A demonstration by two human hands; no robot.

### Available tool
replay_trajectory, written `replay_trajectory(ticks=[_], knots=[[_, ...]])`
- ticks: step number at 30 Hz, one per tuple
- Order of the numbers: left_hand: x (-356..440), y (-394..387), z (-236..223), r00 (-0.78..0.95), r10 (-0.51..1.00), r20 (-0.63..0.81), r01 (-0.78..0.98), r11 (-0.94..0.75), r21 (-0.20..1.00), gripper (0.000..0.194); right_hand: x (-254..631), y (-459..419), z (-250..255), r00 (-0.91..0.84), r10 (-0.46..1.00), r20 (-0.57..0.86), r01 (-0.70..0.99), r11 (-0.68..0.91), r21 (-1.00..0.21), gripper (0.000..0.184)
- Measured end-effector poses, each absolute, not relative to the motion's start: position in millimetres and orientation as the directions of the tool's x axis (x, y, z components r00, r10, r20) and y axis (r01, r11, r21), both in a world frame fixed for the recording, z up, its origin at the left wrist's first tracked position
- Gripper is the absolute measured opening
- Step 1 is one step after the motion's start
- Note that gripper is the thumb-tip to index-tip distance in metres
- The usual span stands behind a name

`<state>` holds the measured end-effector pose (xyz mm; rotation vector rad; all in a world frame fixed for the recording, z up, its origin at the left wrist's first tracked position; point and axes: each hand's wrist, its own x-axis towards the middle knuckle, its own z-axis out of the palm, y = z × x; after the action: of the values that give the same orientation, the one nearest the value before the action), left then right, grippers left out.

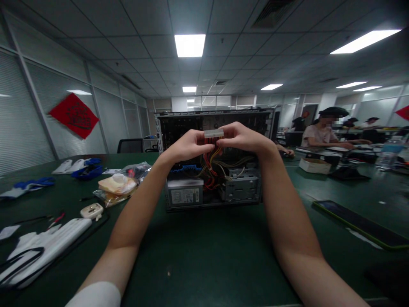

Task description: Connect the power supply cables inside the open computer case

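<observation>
Between my two hands is a wide white power connector (pixel 214 134) with red, yellow and orange wires (pixel 209 164) running down from it. My left hand (pixel 191 143) pinches its left end, thumb below. At the other end, the fingers and thumb of my right hand (pixel 240 137) close on it. Behind both hands stands an open computer case (pixel 214 113), its inside facing me. A silver power supply (pixel 185 194) with a label sits at the lower left of the case, and a metal drive cage (pixel 242 189) at the lower right. My hands partly cover the case's interior.
On the left of the green table (pixel 204 256) lie a white power strip (pixel 54 247), a plug adapter (pixel 91 210), a plastic bag (pixel 123 183) and gloves (pixel 84 168). At right are a dark green-edged tablet-like slab (pixel 361 221), a small box (pixel 315 165) and a seated person (pixel 322 132).
</observation>
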<state>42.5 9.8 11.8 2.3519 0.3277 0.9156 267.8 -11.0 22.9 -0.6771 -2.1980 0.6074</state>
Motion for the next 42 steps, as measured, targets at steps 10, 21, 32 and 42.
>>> replay_trajectory(ticks=[10,21,32,42], knots=[[38.8,6.6,11.2,0.711,0.471,0.522,0.095,-0.800,0.593,0.028,270.6,-9.0,21.6,-0.581,0.645,0.497,0.290,0.734,-0.614,0.027],[45.8,13.1,8.1,0.734,0.360,0.576,0.001,-0.848,0.529,0.025,272.5,-16.6,23.7,-0.611,0.639,0.467,0.300,0.733,-0.611,0.026],[37.0,12.5,10.3,0.741,0.413,0.529,0.041,-0.815,0.578,0.025,269.8,-17.7,24.3,-0.633,0.623,0.459,0.315,0.749,-0.582,0.031],[41.3,16.2,7.9,0.695,0.455,0.556,0.015,-0.783,0.622,0.024,268.9,-18.3,24.4,-0.611,0.631,0.478,0.311,0.747,-0.588,0.039]])
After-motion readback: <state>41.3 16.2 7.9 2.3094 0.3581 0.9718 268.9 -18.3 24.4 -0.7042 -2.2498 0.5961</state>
